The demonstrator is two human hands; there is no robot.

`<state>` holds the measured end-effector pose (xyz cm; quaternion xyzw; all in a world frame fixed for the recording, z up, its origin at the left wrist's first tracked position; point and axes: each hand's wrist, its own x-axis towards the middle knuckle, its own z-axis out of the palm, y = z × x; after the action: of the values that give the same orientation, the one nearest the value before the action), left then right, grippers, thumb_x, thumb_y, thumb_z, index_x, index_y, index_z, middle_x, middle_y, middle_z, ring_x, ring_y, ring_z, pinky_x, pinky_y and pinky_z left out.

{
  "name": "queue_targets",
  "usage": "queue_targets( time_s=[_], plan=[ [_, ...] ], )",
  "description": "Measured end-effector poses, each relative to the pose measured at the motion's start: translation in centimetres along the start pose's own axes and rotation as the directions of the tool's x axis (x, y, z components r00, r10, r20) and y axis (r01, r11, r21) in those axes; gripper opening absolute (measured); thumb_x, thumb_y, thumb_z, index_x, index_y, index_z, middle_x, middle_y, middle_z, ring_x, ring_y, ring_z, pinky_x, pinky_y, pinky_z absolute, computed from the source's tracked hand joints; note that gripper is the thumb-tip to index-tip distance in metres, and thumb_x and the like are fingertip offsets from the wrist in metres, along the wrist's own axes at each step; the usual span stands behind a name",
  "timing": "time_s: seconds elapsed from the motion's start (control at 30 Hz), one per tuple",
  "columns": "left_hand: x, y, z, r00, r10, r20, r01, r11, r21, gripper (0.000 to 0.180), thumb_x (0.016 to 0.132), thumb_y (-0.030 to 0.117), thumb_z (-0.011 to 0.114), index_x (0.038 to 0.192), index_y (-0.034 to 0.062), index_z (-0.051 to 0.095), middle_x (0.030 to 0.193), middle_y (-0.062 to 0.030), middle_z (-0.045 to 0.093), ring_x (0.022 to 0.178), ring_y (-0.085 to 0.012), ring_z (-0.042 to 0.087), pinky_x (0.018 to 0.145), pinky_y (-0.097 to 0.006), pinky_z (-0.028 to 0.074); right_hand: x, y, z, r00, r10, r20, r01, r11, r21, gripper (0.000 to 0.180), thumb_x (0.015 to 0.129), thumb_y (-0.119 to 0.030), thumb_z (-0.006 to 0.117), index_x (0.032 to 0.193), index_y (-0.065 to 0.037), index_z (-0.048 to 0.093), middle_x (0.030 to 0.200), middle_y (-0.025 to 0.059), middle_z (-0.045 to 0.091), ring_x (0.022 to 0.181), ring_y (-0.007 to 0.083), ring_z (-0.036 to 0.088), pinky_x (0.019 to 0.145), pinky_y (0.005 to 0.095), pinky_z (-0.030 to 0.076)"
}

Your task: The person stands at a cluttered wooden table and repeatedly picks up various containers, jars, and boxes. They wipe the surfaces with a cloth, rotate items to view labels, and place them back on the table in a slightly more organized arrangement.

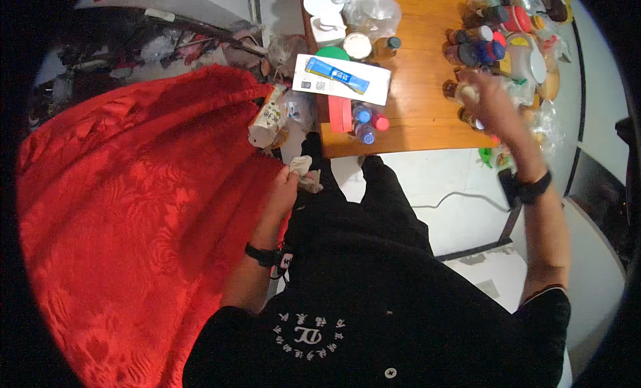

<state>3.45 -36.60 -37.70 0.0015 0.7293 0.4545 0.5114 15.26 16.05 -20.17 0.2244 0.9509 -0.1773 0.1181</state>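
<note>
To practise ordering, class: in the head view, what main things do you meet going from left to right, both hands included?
Red cloth, left hand, blue packet, red cap, right hand.

on the table [420, 88], bottles [491, 51] are along the right side, with the right hand [491, 104] over some. at the left side, a packet [337, 76] lies on a box [378, 88]. the left hand [284, 188], with a tissue [302, 165], is between the cloth [147, 208] and the legs [394, 194].
</note>
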Motion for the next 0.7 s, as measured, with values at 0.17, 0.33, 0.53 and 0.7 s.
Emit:
queue_targets(
  time_s=[0.17, 0.33, 0.53, 0.7],
  plan=[
    [4.0, 0.1, 2.5, 0.976, 0.164, -0.141, -0.136, 0.972, 0.192, 0.034, 0.106, 0.014, 0.048, 0.132, -0.0056, 0.058, 0.109, -0.0184, 0.080, 0.102, -0.0298, 0.073, 0.093, -0.042, 0.055, -9.4, -1.4, 9.2, 0.980, 0.070, 0.185, -0.110, 0.970, 0.217, 0.046, 0.097, -0.026, 0.077, 0.135, -0.003, 0.065, 0.118, 0.0237, 0.074, 0.111, 0.0393, 0.072, 0.097, 0.0483, 0.058],
    [4.7, 3.6, 2.8, 0.985, 0.140, -0.102, -0.112, 0.963, 0.244, 0.036, 0.108, 0.018, 0.050, 0.138, -0.0003, 0.059, 0.118, -0.0125, 0.077, 0.100, -0.0199, 0.070, 0.088, -0.037, 0.057, -15.9, -5.6, 12.3, 0.916, 0.048, 0.399, -0.183, 0.933, 0.309, 0.047, 0.095, -0.024, 0.077, 0.134, 0.000, 0.064, 0.118, 0.0253, 0.074, 0.108, 0.0428, 0.072, 0.097, 0.0494, 0.058],
    [-3.7, 12.3, 8.8, 0.976, 0.204, 0.079, -0.207, 0.978, 0.024, 0.028, 0.104, 0.018, 0.061, 0.122, 0.0005, 0.071, 0.109, -0.0168, 0.077, 0.102, -0.0242, 0.071, 0.092, -0.039, 0.055, -16.8, -12.0, 10.5, 0.914, -0.035, 0.403, -0.280, 0.666, 0.691, 0.072, 0.095, -0.026, 0.078, 0.154, 0.001, 0.046, 0.122, 0.0282, 0.072, 0.120, 0.0394, 0.071, 0.102, 0.0457, 0.057],
    [-4.5, 17.7, 11.2, 0.924, 0.265, 0.277, -0.342, 0.896, 0.284, 0.032, 0.111, 0.023, 0.058, 0.131, -0.0013, 0.066, 0.108, -0.0084, 0.073, 0.096, -0.0168, 0.069, 0.087, -0.034, 0.058, -13.1, -15.8, 11.9, 0.928, -0.030, 0.372, -0.334, 0.377, 0.864, 0.046, 0.102, -0.013, 0.070, 0.144, 0.000, 0.056, 0.107, 0.0116, 0.073, 0.097, 0.0224, 0.070, 0.087, 0.0367, 0.059]
  ],
)
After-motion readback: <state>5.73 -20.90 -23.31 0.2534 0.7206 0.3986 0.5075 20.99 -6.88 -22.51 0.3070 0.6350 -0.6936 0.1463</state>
